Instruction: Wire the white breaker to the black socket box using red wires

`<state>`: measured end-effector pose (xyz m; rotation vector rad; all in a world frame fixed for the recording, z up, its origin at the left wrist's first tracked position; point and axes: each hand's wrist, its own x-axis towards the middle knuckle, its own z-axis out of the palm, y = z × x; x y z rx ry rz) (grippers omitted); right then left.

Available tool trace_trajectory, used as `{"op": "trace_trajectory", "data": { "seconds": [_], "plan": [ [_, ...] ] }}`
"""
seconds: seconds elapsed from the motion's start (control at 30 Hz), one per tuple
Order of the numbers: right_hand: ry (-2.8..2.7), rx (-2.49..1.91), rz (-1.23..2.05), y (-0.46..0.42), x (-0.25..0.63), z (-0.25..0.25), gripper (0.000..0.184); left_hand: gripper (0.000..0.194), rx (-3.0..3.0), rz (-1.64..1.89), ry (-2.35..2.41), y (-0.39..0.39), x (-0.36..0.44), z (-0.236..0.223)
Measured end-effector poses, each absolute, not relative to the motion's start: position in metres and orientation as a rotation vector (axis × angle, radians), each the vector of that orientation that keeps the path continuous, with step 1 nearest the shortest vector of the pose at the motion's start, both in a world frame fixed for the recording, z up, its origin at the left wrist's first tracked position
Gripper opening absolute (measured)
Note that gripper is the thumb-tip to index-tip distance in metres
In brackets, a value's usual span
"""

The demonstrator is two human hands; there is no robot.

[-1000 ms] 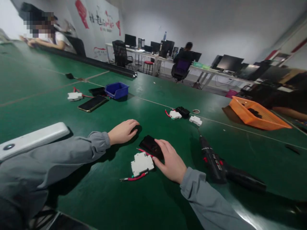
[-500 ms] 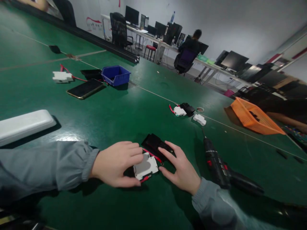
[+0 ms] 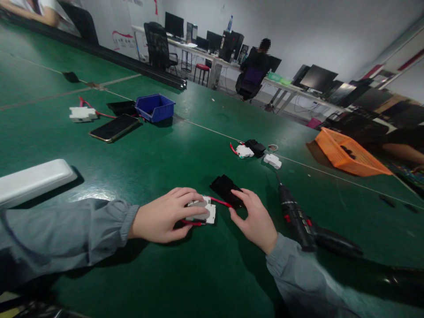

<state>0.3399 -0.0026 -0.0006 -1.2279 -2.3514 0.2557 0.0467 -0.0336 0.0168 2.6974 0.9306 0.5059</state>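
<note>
My left hand point(image 3: 167, 215) is closed over a white circuit breaker point(image 3: 211, 213), fingers across its top and thumb along its near side. A red wire point(image 3: 217, 201) runs from the breaker towards a black plastic case point(image 3: 224, 187). My right hand point(image 3: 256, 218) grips the near right end of that case between its fingers and thumb; the thumb tip is close to the wire's end. The exact contact there is hidden. To the right of my right hand lies a black power drill point(image 3: 296, 221), its bit pointing away from me.
Farther back lie another white breaker point(image 3: 244, 151), a black part point(image 3: 255, 147) and a white module point(image 3: 272, 161). An orange basket point(image 3: 351, 154) stands right. At left are a blue bin point(image 3: 155, 108), a phone point(image 3: 115, 128), a wired breaker point(image 3: 82, 114) and a long white case point(image 3: 38, 179).
The black case has shifted away and to the right with my right hand. The breaker has turned under my left hand, whose fingers now reach farther across it.
</note>
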Motion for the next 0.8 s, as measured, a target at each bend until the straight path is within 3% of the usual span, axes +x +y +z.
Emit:
{"op": "trace_trajectory", "data": {
  "seconds": [0.23, 0.4, 0.5, 0.67, 0.8],
  "plan": [
    [-2.256, -1.302, 0.081, 0.000, 0.345, -0.001, 0.054, 0.075, 2.720, 0.620, 0.984, 0.000, 0.028, 0.009],
    [-2.352, -1.123, 0.001, -0.011, 0.337, 0.006, 0.044, 0.049, 2.663, 0.608, 0.901, 0.007, 0.027, 0.009],
    [-2.434, -1.047, 0.032, -0.019, 0.328, 0.009, 0.035, 0.046, 2.661, 0.618, 0.839, 0.004, 0.029, 0.011],
    [-2.472, -1.006, 0.222, -0.029, 0.315, 0.013, 0.046, 0.041, 2.697, 0.681, 0.762, -0.006, 0.034, 0.010],
    [-2.431, -0.916, 0.386, -0.030, 0.313, 0.012, 0.017, 0.041, 2.670, 0.675, 0.742, -0.011, 0.039, 0.009]
  ]
}}
